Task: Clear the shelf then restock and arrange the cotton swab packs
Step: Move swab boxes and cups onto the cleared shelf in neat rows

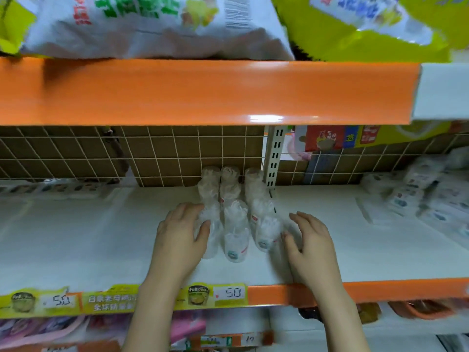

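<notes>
Head view, single frame, some motion blur.

Cotton swab packs (pixel 234 212): clear cylindrical tubs standing upright on the white shelf (pixel 101 237), in roughly three short rows running back to the wire grid backing (pixel 177 153). They sit between the two sets of fingers.

Left hand (pixel 180 237): fingers lightly curled against the left side of the nearest left-row pack; thumb touches it. Looks like a guiding press more than a full grip, but blur makes it hard to tell.

Right hand (pixel 309 240): fingers relaxed and spread, holding nothing, just right of the right-row front pack; contact unclear.

Judgement: arranging stage, squaring the block of packs.

To do it well: press both sides inward evenly and low on the tubs, since they are tall, light and likely to topple; keep rows straight and labels forward.

Other stock lies further right (pixel 431 194); price tags (pixel 229 293) on the orange edge.
</notes>
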The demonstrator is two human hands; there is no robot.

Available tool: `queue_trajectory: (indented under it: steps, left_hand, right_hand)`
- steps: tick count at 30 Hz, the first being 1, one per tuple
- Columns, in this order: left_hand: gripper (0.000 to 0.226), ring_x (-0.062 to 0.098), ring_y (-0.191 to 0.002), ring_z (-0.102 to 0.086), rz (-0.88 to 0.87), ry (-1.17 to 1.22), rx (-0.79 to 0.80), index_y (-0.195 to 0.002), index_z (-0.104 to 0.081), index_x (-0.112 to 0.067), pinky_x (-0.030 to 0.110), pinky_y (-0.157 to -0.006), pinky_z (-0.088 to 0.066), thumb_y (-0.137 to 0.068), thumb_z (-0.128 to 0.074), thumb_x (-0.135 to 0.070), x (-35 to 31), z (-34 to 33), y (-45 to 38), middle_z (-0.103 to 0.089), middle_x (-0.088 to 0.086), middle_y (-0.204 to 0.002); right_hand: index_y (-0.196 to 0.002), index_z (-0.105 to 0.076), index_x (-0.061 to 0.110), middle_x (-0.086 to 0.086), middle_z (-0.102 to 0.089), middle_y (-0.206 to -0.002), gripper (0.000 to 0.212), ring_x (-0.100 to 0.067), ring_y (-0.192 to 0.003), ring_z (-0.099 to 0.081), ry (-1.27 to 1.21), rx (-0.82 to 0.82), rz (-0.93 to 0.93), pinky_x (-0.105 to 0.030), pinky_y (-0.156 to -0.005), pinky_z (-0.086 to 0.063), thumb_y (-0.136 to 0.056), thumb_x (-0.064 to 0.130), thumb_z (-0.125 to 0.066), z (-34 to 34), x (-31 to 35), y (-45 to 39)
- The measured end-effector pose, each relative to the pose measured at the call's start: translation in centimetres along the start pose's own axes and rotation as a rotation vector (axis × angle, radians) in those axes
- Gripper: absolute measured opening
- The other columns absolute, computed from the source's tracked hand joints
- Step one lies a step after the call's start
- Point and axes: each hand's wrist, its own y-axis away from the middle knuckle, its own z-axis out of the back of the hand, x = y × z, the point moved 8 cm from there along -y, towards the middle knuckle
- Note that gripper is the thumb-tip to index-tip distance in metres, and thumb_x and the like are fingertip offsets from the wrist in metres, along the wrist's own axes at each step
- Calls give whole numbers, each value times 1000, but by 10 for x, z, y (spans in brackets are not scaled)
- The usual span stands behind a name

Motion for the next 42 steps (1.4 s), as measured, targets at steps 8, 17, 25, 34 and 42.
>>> queue_trajectory:
  steps: [8,17,25,34,42]
  left_hand:
    - [44,34,-91,-63,-2,-67,-18,-105,-65,-14,40,-72,-47,-79,-40,-39,-128,-52,10,-66,9,-104]
    - [33,25,-107,-57,-22,-76,151,-113,-65,-18,33,-83,-32,-88,-52,-35,-198,-126,32,-64,0,-115]
    - [36,21,-112,-54,30,-35,261,-125,-56,-20,32,-93,-40,-94,-47,-37,-183,-147,22,-60,0,-122]
    - [32,19,-97,-60,76,45,268,-120,-59,-19,30,-81,-47,-93,-52,-34,-177,-169,14,-64,1,-111]
    - [32,20,-98,-59,107,-4,210,-120,-60,-21,30,-82,-44,-92,-52,-35,-229,-194,-3,-63,0,-112]
  right_hand:
    - [-117,-62,7,-12,-61,-121,41,-32,-114,-54,-7,77,-13,-38,-97,-40,-83,26,-51,59,-111,-4]
    - [-121,-59,8,-10,-59,-123,37,-29,-116,-50,15,151,-63,-36,-98,-37,-89,24,-54,88,-190,4]
    - [-128,-55,13,-4,-55,-129,56,-23,-120,-47,48,249,-36,-29,-99,-35,-83,40,-37,72,-180,1]
    - [-127,-57,16,-2,-57,-128,53,-21,-118,-50,115,258,2,-30,-99,-36,-83,40,-39,75,-191,-16]
    - [-124,-58,11,-8,-59,-124,49,-28,-116,-51,79,186,44,-32,-97,-38,-83,34,-45,119,-240,-41]
